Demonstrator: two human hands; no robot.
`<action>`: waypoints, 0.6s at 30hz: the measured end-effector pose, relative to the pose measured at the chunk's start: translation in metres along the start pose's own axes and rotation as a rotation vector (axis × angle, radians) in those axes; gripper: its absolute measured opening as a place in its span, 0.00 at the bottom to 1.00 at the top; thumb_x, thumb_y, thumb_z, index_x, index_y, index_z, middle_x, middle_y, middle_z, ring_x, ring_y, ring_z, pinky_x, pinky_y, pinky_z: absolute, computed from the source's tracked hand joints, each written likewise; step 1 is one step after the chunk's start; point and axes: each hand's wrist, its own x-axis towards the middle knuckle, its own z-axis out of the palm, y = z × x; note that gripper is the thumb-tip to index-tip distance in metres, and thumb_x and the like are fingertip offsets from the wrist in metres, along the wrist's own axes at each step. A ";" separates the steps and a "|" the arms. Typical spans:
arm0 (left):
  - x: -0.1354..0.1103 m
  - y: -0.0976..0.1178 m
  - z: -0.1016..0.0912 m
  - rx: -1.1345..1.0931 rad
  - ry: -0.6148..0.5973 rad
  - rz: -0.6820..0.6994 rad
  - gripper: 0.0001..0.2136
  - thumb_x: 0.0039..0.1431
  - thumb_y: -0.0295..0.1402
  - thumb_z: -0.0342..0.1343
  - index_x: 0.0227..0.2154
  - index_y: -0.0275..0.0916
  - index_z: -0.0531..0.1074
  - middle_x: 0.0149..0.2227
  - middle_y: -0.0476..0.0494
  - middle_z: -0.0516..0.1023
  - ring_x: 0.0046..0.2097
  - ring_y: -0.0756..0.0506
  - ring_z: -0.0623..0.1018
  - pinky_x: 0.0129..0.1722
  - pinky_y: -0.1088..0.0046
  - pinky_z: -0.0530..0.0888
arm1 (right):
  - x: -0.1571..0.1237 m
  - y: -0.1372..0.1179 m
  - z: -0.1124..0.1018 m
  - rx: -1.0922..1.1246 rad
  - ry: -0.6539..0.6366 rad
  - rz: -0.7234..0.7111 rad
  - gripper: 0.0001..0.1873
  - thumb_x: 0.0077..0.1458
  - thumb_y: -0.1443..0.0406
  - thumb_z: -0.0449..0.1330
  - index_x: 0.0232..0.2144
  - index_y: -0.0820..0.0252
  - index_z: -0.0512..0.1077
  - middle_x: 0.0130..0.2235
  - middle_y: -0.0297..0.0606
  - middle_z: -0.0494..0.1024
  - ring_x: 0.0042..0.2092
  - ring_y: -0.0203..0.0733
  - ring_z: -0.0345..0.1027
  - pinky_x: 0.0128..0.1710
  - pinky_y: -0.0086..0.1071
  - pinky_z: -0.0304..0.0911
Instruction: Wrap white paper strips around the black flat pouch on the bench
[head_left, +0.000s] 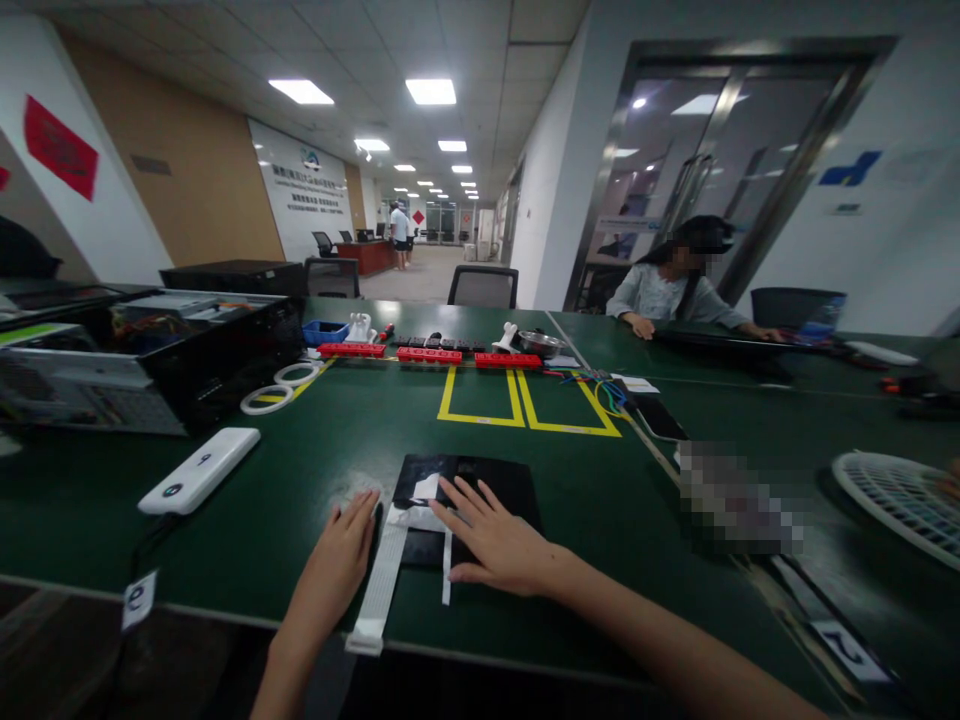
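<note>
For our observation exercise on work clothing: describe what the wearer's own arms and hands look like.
The left hand and right hand are bare: no gloves, rings, watch or wristband show. Both forearms are uncovered as far as the picture reaches; no sleeve is visible.

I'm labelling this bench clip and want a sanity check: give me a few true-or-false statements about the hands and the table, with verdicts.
1. The right hand lies flat, fingers spread, on the black flat panel. True.
2. The left hand grips the white oblong device. False: it rests open beside the panel, and the device lies apart, farther left.
3. A white ribbon cable runs from the panel toward the near table edge. True.
4. The red blocks sit inside the yellow tape rectangles. False: they form a row beyond them.
</note>
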 end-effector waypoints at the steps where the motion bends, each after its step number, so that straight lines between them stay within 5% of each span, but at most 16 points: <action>1: -0.001 0.001 0.000 0.014 -0.015 0.002 0.19 0.66 0.29 0.37 0.56 0.37 0.63 0.57 0.38 0.69 0.60 0.42 0.65 0.57 0.54 0.62 | 0.001 0.001 0.002 0.020 -0.026 0.015 0.42 0.56 0.44 0.46 0.65 0.61 0.43 0.67 0.51 0.38 0.66 0.54 0.28 0.62 0.53 0.33; 9: -0.003 0.002 -0.002 0.058 -0.068 -0.010 0.19 0.66 0.30 0.37 0.54 0.36 0.65 0.57 0.37 0.68 0.60 0.42 0.63 0.58 0.55 0.59 | -0.006 0.036 -0.009 0.145 -0.104 0.074 0.51 0.50 0.40 0.52 0.65 0.60 0.41 0.66 0.48 0.43 0.66 0.53 0.31 0.63 0.51 0.28; 18: -0.004 -0.003 0.005 0.060 -0.072 0.011 0.19 0.65 0.28 0.37 0.55 0.36 0.65 0.58 0.37 0.67 0.61 0.43 0.63 0.59 0.55 0.57 | -0.043 0.112 -0.034 0.288 -0.142 0.384 0.53 0.46 0.45 0.59 0.65 0.48 0.36 0.67 0.41 0.39 0.66 0.53 0.25 0.58 0.59 0.17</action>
